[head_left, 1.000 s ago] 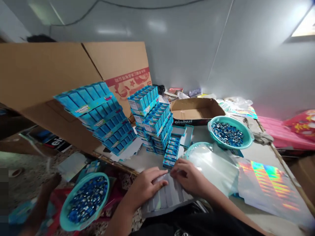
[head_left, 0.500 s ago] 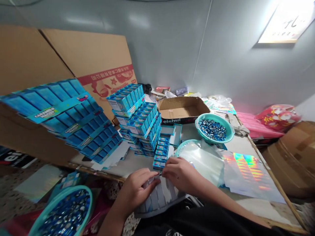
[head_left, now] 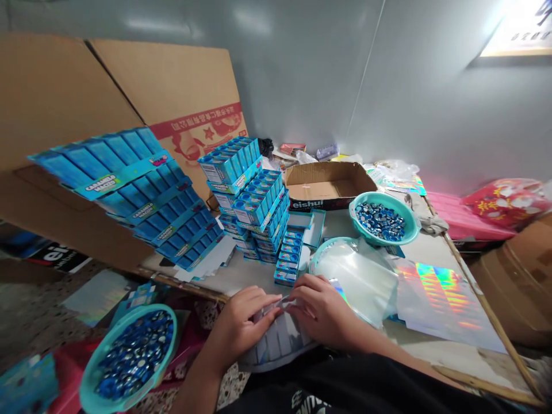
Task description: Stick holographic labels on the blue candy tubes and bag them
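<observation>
My left hand [head_left: 248,319] and my right hand [head_left: 321,307] meet above my lap at the table's front edge. Thumbs and fingers of both pinch a small silvery-grey piece [head_left: 283,305]; its exact shape is mostly hidden by the fingertips. Right below them, a rounded container [head_left: 276,363] on my lap holds several pale silvery strips. Just beyond the fingers lies a blue display tray [head_left: 288,253] with a row of small blue boxes in it. To the right of it, a clear plastic sheet [head_left: 357,276] covers a turquoise bowl.
Blue display trays stand in a leaning stack [head_left: 142,198] and an upright stack [head_left: 259,210]. Small blue wrapped pieces fill a turquoise basin [head_left: 383,221] and a lower basin [head_left: 133,353]. An open carton [head_left: 328,184] sits behind; shiny holographic sheets [head_left: 448,299] lie right.
The whole view has shifted, so the table's things appear slightly to the right and higher. My hands stay together over the lap container, with the fingertips slightly rearranged on the silvery-grey piece.
</observation>
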Action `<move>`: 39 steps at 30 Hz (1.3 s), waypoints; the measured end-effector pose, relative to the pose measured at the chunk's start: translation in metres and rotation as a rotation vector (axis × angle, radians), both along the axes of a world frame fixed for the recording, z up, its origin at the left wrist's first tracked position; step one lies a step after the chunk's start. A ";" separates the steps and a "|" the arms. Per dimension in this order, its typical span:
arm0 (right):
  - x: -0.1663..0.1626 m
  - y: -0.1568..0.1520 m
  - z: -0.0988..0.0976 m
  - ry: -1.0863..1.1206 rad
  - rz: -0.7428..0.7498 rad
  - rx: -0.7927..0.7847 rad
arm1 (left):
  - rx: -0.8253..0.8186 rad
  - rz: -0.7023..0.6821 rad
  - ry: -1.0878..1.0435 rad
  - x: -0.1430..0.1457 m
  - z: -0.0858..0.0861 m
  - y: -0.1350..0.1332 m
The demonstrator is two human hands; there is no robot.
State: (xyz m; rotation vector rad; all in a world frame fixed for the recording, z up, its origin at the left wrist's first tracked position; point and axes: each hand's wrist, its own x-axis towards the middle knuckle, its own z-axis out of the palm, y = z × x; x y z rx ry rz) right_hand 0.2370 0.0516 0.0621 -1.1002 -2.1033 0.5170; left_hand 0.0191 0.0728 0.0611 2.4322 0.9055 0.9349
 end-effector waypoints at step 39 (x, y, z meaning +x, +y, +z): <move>0.001 -0.012 -0.001 0.012 -0.038 0.132 | 0.017 0.049 -0.062 -0.001 0.003 -0.009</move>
